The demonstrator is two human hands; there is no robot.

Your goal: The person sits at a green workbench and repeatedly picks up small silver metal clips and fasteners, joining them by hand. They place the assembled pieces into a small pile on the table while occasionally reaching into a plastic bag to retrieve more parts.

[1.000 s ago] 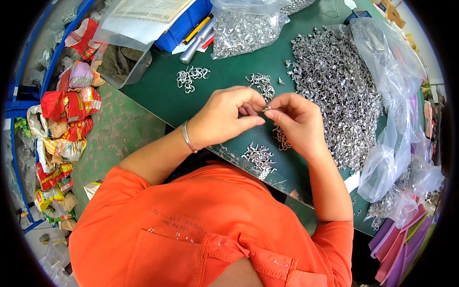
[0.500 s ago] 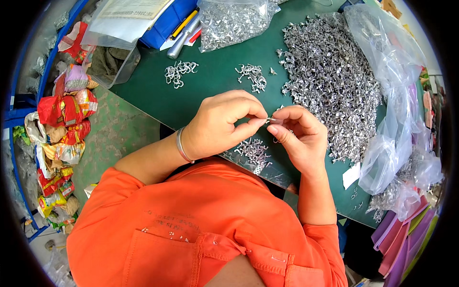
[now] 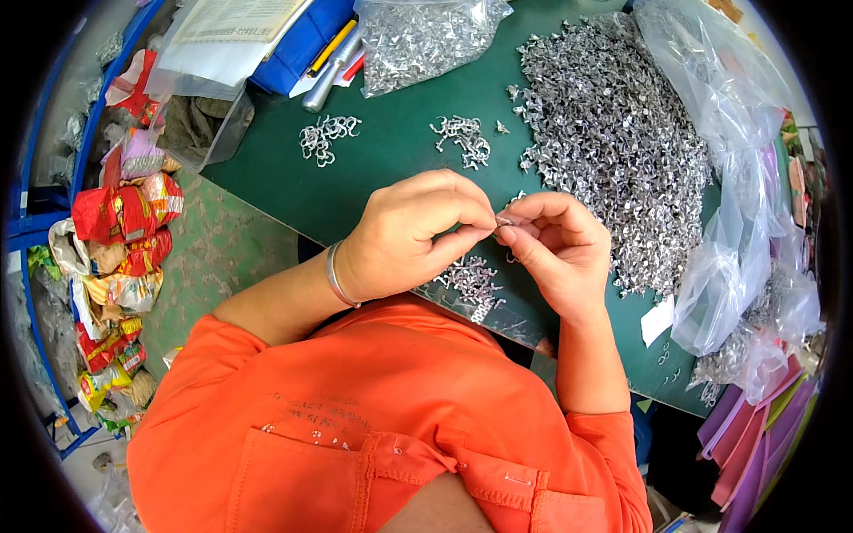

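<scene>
Hands: two. The left hand and the right hand meet at the centre of the frame. Thumb and forefinger of each are closed together on one small metal piece, held just above the green table; its exact shape is mostly covered by the fingertips. One metal bangle is on the left wrist.

Small clusters of curved metal parts: three plainly seen, one upper left of centre, one upper centre, one below the hands. A few more parts are partly hidden behind the right hand. Parts heap, upper right: one, pieces too many to count; one loose part lies just left of it. Filled clear bag, top centre: one.

Writing: one printed sheet, upper left, and dark lettering on the orange shirt, lower centre; both too small or blurred to read.
</scene>
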